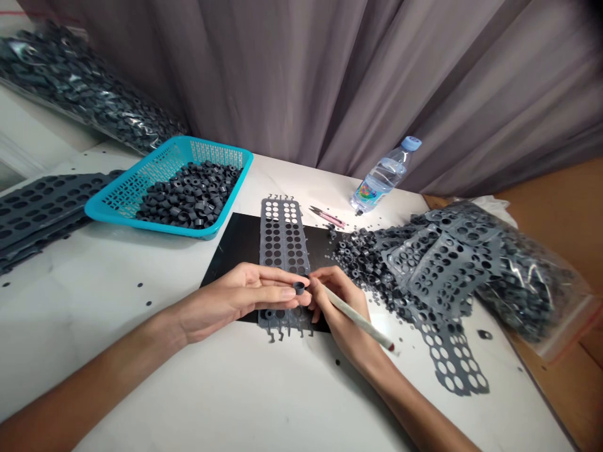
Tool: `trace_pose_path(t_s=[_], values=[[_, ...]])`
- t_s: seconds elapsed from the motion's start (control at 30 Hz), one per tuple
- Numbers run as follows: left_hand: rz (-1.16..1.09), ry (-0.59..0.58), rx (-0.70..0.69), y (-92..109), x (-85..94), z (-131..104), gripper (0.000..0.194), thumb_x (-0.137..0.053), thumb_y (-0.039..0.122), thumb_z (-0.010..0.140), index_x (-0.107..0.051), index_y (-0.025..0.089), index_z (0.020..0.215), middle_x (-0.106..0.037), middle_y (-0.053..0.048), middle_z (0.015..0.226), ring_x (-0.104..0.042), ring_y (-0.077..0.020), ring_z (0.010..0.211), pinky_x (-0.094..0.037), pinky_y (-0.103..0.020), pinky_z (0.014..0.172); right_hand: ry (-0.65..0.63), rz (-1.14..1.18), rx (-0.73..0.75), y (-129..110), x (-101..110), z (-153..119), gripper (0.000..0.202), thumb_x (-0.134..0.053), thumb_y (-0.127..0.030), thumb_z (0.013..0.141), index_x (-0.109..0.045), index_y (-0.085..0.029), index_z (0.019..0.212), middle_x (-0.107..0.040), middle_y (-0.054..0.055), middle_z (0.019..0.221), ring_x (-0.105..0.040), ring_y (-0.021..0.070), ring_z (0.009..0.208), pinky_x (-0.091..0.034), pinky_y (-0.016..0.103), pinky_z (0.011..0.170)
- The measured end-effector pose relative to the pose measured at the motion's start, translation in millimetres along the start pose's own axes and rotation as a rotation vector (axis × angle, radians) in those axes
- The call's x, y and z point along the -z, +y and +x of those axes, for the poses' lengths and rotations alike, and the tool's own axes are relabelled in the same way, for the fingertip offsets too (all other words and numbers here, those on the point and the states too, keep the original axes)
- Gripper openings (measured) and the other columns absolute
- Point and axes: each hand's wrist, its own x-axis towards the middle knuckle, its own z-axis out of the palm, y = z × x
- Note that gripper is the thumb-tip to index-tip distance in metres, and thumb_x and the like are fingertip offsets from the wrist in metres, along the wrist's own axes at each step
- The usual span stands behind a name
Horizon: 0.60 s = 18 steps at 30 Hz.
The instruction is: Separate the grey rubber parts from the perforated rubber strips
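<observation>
The left hand (230, 292) pinches a small dark-gray rubber cup-shaped piece (299, 289) between thumb and fingers; the right hand (342, 285), just beside it, has its fingers closed around a pale, pen-like stick (354, 316). Beneath both hands lies a long gray rubber sheet with round holes (282, 242), on a flat black mat (230, 251) on the white marbled desk (188, 389). Beyond the left hand, leftward, a turquoise plastic basket (141, 225) holds many gray pieces (188, 194). Right of the right hand spreads a heap of dark-gray rubber bits (365, 254).

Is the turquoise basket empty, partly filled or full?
Partly filled: dark rings heap in the turquoise basket, but bare mesh shows at its left.
</observation>
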Motion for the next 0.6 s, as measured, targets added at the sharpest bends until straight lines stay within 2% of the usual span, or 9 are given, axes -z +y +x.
trace_pose_path(t_s=[0.1, 0.17, 0.27, 0.4, 0.5, 0.6], values=[[-0.006, 0.028, -0.021, 0.2, -0.5, 0.3, 0.042, -0.083, 0.038, 0.092, -0.077, 0.020, 0.129, -0.079, -0.011, 0.125, -0.069, -0.0258, 0.130, -0.050, -0.034, 0.116, 0.016, -0.246, 0.249, 1.8, -0.3, -0.1, 0.015, -0.058, -0.027, 0.106, -0.069, -0.026, 0.116, -0.066, 0.005, 0.100, -0.067, 0.0186, 0.081, -0.058, 0.031, 0.075], [0.004, 0.074, -0.049, 0.1, -0.7, 1.0, 0.043, -0.082, 0.040, 0.093, -0.077, 0.020, 0.130, -0.079, -0.012, 0.126, -0.069, -0.0260, 0.129, -0.049, -0.035, 0.117, -0.033, -0.373, 0.375, 2.1, -1.8, -0.7, 0.032, -0.051, -0.013, 0.104, -0.066, -0.027, 0.128, -0.062, 0.008, 0.113, -0.067, 0.0210, 0.095, -0.059, 0.034, 0.085], [0.051, 0.144, -0.107, 0.2, -0.3, 1.8, 0.045, -0.081, 0.041, 0.093, -0.076, 0.020, 0.131, -0.077, -0.011, 0.130, -0.067, -0.0268, 0.131, -0.047, -0.037, 0.118, -0.122, -0.520, 0.422, 1.3, -4.1, -4.5, 0.056, -0.042, -0.002, 0.100, -0.053, -0.029, 0.147, -0.058, 0.011, 0.123, -0.066, 0.0233, 0.104, -0.061, 0.037, 0.089], [0.108, 0.192, -0.146, 1.1, 1.1, 1.2, 0.047, -0.083, 0.042, 0.091, -0.076, 0.024, 0.133, -0.076, -0.009, 0.134, -0.062, -0.0267, 0.137, -0.042, -0.037, 0.122, -0.195, -0.743, 0.489, -1.0, 1.8, -3.4, 0.068, -0.039, 0.000, 0.098, -0.039, -0.028, 0.160, -0.058, 0.015, 0.129, -0.065, 0.0280, 0.109, -0.063, 0.043, 0.087], [0.128, 0.199, -0.178, 0.7, 2.1, 0.7, 0.048, -0.084, 0.041, 0.090, -0.075, 0.024, 0.134, -0.074, -0.009, 0.136, -0.062, -0.0271, 0.137, -0.043, -0.037, 0.122, -0.121, -0.833, 0.511, -1.9, 16.6, 25.8, 0.059, -0.039, -0.005, 0.099, -0.047, -0.024, 0.155, -0.059, 0.016, 0.123, -0.063, 0.0299, 0.107, -0.063, 0.045, 0.085], [0.126, 0.188, -0.201, -0.7, 2.1, 1.0, 0.051, -0.084, 0.041, 0.089, -0.074, 0.023, 0.136, -0.073, -0.010, 0.137, -0.064, -0.0285, 0.135, -0.044, -0.040, 0.120, 0.043, -0.938, 0.460, 0.2, 36.4, 87.4, 0.038, -0.042, -0.017, 0.105, -0.061, -0.017, 0.137, -0.061, 0.020, 0.123, -0.057, 0.0348, 0.118, -0.055, 0.052, 0.100]])
